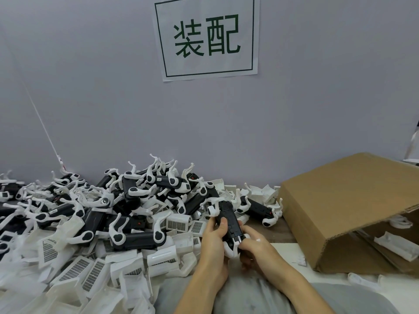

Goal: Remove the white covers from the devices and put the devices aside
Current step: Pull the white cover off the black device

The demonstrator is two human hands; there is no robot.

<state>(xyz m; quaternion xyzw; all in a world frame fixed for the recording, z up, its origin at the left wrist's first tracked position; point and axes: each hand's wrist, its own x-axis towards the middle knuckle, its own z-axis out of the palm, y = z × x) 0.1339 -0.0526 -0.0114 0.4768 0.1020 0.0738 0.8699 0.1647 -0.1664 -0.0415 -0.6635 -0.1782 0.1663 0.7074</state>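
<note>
A black device (229,223), long and boxy with white arms curling off both ends, is held up in front of the person just right of the big pile (102,211). The left hand (213,241) grips it from the side, thumb laid across the black body. The right hand (254,248) grasps the near end, fingers curled round a white piece there; whether that piece is a cover or one of the device's own arms cannot be told.

The pile spreads to the left of the held device and back to the grey wall (90,87). In it lie many more black devices of the same kind, each with white curved arms that end in rounded black pads, some with a small red dot on the body. The near part of the pile is mostly loose white covers (77,271), box-shaped shells with dark gridded panels.

To the right of the held device a brown cardboard box (349,205) lies tipped on its side on the tabletop (285,230), its opening turned to the right. Inside it rest a few white plastic parts (392,245). A paper sign (206,37) with green characters hangs on the wall above the pile.
</note>
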